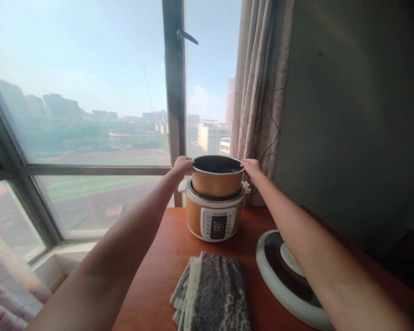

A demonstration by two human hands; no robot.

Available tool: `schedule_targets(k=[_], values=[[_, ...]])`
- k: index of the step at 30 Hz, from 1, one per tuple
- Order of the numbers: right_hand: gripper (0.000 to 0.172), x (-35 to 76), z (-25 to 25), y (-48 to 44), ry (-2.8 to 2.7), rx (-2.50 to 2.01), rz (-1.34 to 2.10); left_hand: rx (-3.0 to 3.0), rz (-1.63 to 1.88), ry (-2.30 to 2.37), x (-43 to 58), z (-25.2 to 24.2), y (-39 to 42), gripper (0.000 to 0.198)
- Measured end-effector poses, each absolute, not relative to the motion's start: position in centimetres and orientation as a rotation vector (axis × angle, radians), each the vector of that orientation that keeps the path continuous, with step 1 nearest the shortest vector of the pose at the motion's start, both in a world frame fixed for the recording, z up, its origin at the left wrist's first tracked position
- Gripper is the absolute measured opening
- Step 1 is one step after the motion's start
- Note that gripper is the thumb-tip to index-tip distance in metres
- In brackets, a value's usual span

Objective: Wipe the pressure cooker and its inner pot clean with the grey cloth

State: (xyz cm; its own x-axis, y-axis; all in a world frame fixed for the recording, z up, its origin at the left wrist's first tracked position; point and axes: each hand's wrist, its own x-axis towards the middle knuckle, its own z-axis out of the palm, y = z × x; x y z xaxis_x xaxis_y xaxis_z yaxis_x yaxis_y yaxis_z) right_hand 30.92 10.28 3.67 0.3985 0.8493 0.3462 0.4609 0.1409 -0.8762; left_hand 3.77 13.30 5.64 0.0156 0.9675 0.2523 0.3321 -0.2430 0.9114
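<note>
A gold inner pot (217, 183) with a dark inside stands partly out of the gold and white cooker (193, 216), its lower part inside the cooker's opening. My left hand (183, 165) pinches the pot's rim on the left. On the opposite side, the fingers of my right hand (251, 167) are closed on the rim. The cooker has a white control panel at the front and white side handles. It rests near the back of the reddish-brown table (152, 271).
A folded grey cloth (217, 292) lies in front of the cooker. To the right is a round white-rimmed lid (272, 280), partly behind my right forearm. Behind are windows and a curtain (262, 82); a dark wall (352, 115) rises at the right.
</note>
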Motion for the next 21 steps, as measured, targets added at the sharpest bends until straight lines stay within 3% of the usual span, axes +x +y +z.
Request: schedule_targets(k=[12,21], values=[[0.036,31.5,0.3,8.9,-1.568,-1.95,0.332,1.872,0.927,1.617,2.8,0.7,14.0,0.025],[0.035,31.2,0.1,6.6,-1.782,-2.075,0.182,2.082,0.852,1.761,2.6,-0.1,13.6,0.034]])
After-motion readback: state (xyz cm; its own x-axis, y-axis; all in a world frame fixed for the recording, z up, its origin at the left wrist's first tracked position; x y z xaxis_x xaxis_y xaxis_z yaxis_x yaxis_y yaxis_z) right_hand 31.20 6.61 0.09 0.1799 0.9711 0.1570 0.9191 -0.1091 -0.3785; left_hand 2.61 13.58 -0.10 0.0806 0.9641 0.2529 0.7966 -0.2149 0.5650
